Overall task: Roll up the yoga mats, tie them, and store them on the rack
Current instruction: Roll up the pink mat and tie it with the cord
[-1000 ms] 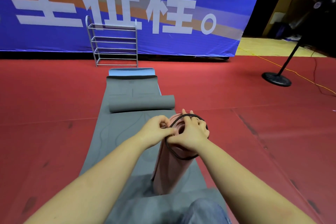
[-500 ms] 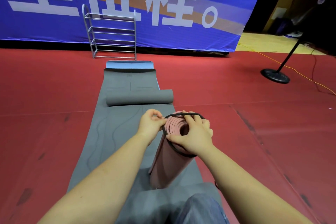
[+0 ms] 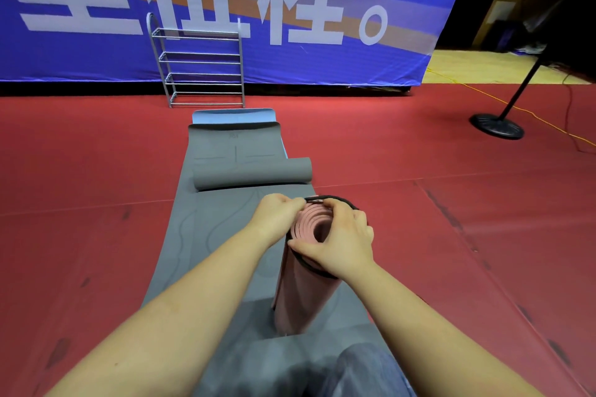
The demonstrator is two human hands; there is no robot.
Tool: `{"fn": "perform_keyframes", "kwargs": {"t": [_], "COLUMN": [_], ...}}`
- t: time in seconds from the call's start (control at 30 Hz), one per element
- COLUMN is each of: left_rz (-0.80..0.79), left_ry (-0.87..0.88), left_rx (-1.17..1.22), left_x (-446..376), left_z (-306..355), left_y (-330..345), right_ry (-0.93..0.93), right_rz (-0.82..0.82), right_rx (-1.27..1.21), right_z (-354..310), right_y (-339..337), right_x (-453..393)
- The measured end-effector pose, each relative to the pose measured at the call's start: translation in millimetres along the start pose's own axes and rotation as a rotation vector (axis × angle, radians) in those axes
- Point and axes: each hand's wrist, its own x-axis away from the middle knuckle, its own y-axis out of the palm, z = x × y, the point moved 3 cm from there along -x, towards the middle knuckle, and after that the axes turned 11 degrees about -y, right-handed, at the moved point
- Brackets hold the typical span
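We count two hands on one rolled pink mat (image 3: 300, 300) standing upright on the gray mat (image 3: 206, 235), left hand (image 3: 277, 219) and right hand (image 3: 343, 240) both pinching one black band (image 3: 335, 199) around its top, one rack (image 3: 200, 68) at eleven o'clock.

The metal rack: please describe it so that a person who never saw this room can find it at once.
Look at the big blue banner with white characters along the far wall. At its foot, beyond the grey mats, stands the metal rack, the only upright silver frame, with four wire shelves.
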Motion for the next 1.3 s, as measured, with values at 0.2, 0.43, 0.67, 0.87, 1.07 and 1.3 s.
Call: {"fn": "perform_keyframes", "kwargs": {"t": [0.2,0.43,0.67,0.87,1.07,1.3], "left_rz": [0.237,0.291,0.288,0.326,0.36,0.404], "left_ry": [0.06,0.131,0.17,0.143,0.145,0.129], "left_rx": [-0.538,-0.47,-0.445,-0.383,-0.38,-0.344], "left_x": [6.2,4.7,9.9,1.6,-9.7,-14.4], "left_z": [0.3,-13.3,-15.9,-17.8,-16.6,-13.0], "left_y": [11.1,-0.5,6.2,-10.8,-7.5,-9.5], "right_ry": [-0.029,-0.051,0.162,0.461,0.591,0.516], "right_rz": [-0.143,-0.242,-0.398,-0.379,-0.392,-0.235], "right_rx": [-0.059,-0.292,-0.048,-0.615,-0.919,-0.91], "right_z": [-6.8,5.1,36.7,60.7,54.1,48.8], "right_y": [-2.1,-24.8,-26.5,-7.0,4.4,15.5], "right_x": [-3.8,-37.5,-62.4,-31.9,-4.8,-1.1]}}
